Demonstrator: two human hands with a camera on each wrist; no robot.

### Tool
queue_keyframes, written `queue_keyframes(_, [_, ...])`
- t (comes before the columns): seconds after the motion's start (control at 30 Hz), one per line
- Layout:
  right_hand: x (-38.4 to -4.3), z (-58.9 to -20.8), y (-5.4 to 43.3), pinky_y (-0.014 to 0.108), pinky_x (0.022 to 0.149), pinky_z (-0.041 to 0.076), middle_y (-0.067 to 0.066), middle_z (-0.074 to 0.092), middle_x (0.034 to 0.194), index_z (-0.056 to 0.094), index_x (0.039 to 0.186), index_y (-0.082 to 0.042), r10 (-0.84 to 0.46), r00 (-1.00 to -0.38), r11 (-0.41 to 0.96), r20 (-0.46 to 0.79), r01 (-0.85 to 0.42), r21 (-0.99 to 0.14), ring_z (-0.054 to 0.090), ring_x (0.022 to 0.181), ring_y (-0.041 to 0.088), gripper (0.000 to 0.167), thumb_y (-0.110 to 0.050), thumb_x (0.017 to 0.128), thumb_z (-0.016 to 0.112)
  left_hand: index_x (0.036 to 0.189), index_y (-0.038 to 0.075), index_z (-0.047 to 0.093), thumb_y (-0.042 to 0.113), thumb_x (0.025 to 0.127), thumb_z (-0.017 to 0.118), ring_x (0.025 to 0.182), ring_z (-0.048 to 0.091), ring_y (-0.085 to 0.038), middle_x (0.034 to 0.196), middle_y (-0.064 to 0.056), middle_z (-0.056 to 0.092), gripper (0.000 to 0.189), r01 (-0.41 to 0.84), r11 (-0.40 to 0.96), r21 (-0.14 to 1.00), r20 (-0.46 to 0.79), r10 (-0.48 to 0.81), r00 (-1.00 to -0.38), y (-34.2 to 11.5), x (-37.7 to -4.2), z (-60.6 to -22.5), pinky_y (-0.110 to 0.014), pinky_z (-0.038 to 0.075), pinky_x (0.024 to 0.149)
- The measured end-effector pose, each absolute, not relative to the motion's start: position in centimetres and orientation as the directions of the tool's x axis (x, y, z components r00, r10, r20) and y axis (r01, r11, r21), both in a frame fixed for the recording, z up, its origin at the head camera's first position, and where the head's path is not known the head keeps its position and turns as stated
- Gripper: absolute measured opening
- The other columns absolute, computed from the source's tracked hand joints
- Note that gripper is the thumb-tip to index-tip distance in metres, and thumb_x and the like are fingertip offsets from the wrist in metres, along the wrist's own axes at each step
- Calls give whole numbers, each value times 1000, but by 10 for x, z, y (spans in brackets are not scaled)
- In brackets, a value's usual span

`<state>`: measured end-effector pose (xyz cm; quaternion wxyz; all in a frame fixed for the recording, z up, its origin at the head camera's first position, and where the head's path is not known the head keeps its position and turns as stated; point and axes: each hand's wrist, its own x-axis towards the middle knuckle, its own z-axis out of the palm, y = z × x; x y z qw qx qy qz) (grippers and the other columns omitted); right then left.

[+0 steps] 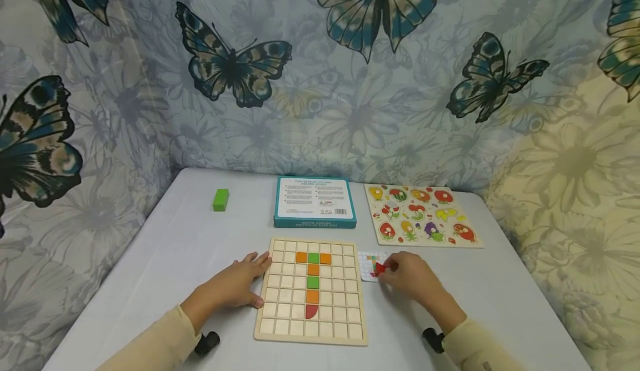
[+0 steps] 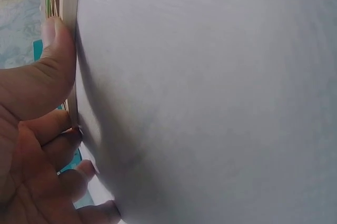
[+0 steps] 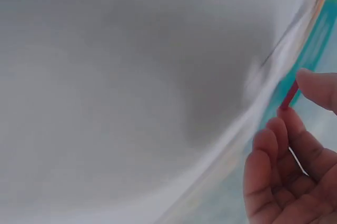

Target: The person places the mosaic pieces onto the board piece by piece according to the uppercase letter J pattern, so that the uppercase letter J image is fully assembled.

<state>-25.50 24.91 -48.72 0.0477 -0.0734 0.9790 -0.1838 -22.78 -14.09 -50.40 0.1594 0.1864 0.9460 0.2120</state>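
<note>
My left hand (image 1: pixel 232 283) rests against the left edge of a wooden grid board (image 1: pixel 285 308), fingers spread and thumb at its side. On the board, orange and green squares form a T. A red quarter-circle piece (image 1: pixel 311 311) sits in the cell below the lowest orange square (image 1: pixel 312 296). To the right of the board, my right hand (image 1: pixel 412 275) pinches a small red piece (image 1: pixel 380 268) between thumb and forefinger, over a pattern card (image 1: pixel 366 257). In the right wrist view that red piece (image 3: pixel 289 95) appears edge-on. The hand hides part of the card.
A teal-edged box (image 1: pixel 315 200) lies behind the board. A fruit puzzle board (image 1: pixel 422 215) lies at the back right, and a green block (image 1: pixel 220 200) stands at the back left. Patterned cloth (image 1: pixel 320 126) hangs behind the white-covered table (image 1: pixel 480 315).
</note>
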Motion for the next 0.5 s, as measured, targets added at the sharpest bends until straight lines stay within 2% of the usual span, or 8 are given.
queue_keyframes(0.1, [-239,-484,207,28,60,45,-6,56,76,71,85,-13,-305,-952,887,-31,-272,-373,49,68,12,17,-23,77,82,149,2,39,32,70,85,144,18,-39,157,-11,30,96,287,837,465,-221,424,-878,-141,-227,-505,-63,22,110])
queue_keyframes(0.27, [-210,-482,145,21,56,45,-10,55,74,72,86,-13,-513,-858,798,22,-486,-357,47,64,6,16,-26,81,78,149,1,39,31,70,85,144,18,-39,157,-11,29,96,290,837,463,-222,427,-877,-143,-227,-503,-63,21,110])
queue_keyframes(0.5, [-190,-490,108,17,55,42,-12,50,71,69,81,-13,-606,-795,746,15,-575,-335,45,60,3,15,-25,81,78,148,0,39,30,69,86,144,19,-41,156,-13,30,97,303,827,474,-207,439,-874,-144,-225,-501,-64,21,110])
